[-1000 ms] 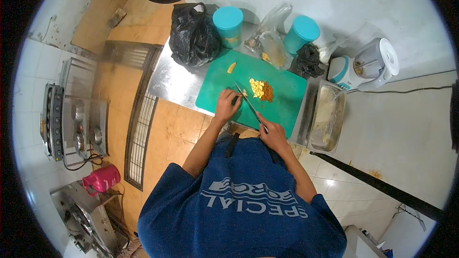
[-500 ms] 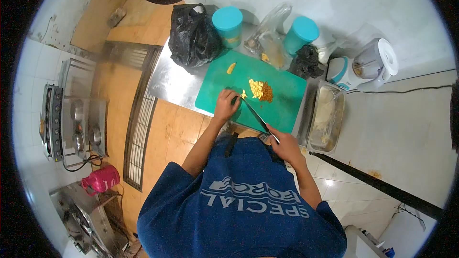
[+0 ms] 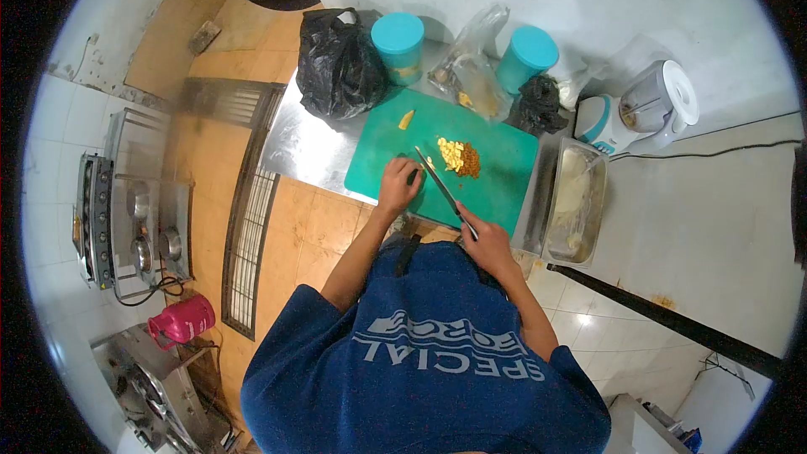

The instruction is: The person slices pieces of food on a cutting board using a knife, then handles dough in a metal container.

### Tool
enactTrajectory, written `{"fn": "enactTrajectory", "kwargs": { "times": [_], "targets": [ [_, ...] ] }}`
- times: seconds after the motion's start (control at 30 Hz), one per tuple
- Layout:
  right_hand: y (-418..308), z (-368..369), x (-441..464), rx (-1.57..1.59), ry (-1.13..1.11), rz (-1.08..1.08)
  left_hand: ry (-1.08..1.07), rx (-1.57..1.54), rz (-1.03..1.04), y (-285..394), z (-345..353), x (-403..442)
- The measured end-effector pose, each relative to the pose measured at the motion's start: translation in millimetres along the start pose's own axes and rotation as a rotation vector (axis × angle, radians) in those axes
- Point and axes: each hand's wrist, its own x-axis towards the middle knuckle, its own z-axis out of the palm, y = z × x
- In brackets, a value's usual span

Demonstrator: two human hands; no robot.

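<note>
My right hand (image 3: 489, 242) grips a knife (image 3: 440, 182), its blade slanting up and left over the green cutting board (image 3: 504, 193). My left hand (image 3: 400, 185) rests at the board's near left part with fingers curled, close to the blade; what they hold, if anything, is hidden. Small yellow pieces lie by the blade near those fingertips. Right of the blade sits a pile of chopped yellow pieces (image 3: 450, 153), touching a finer orange-brown heap (image 3: 469, 164). A longer yellow piece (image 3: 406, 120) lies apart toward the board's far left.
Behind the board stand a black plastic bag (image 3: 338, 67), two turquoise-lidded containers (image 3: 398, 49) (image 3: 528, 60), a clear plastic bag (image 3: 479, 88) and a small black bag (image 3: 539, 105). Rightward are a metal tray (image 3: 598, 193) and a blender (image 3: 643, 109). A stove (image 3: 99, 214) stands far left.
The knife and my right hand have shifted up and left, so the blade tip now reaches past my left fingertips. My left hand has barely moved.
</note>
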Motion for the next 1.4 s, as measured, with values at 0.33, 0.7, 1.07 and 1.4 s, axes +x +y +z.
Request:
{"fn": "enactTrajectory", "kwargs": {
  "times": [0.33,0.7,1.07,1.4],
  "targets": [
    [8.5,15.4,9.9,-0.067,-0.049,0.012,-0.007,0.014,0.014,-1.3,0.0,-0.2],
    [6.8,8.6,0.5,-0.162,-0.098,0.004,-0.002,0.013,-0.017,-0.7,1.3,1.0],
    [-10.2,-69.7,-36.4,-0.094,-0.184,0.123,-0.056,-0.04,-0.022,-12.8,6.1,-2.4],
    [-23.8,-70.0,-24.8,-0.352,-0.025,-0.043,-0.25,0.311,0.189,41.6,-15.9,12.8]
  ]
}}
